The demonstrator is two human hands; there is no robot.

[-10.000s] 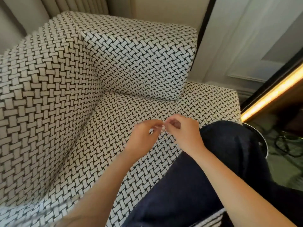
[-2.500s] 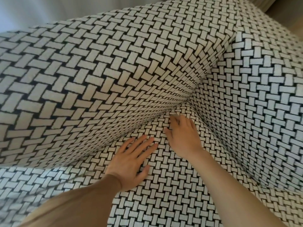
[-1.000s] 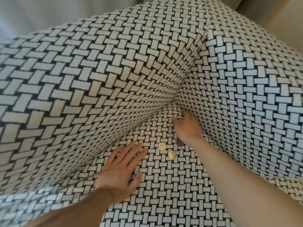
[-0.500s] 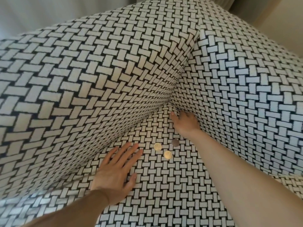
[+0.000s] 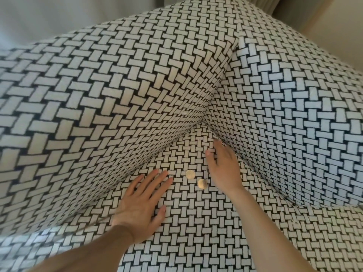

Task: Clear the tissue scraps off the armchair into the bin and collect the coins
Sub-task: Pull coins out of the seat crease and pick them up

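Observation:
Two pale gold coins lie on the armchair seat point(image 5: 192, 228), one point(image 5: 190, 174) just above and left of the other point(image 5: 202, 184). A darker third coin point(image 5: 207, 170) peeks out from under the edge of my right hand. My left hand point(image 5: 142, 205) lies flat on the seat with fingers spread, its fingertips a little left of the coins. My right hand point(image 5: 224, 166) rests on the seat right of the coins, fingers stretched toward the corner crease. No tissue scraps or bin are in view.
The armchair is covered in black-and-white woven-pattern fabric. Its backrest point(image 5: 110, 99) rises at the left and its armrest point(image 5: 290, 107) at the right, meeting in a deep corner point(image 5: 204, 122) beyond my hands. A pale wall point(image 5: 39, 16) is behind.
My right hand has drawn back from the corner crease and now covers most of the dark coin. The coins appeared on the seat since 2.5 s ago. My left hand stays flat.

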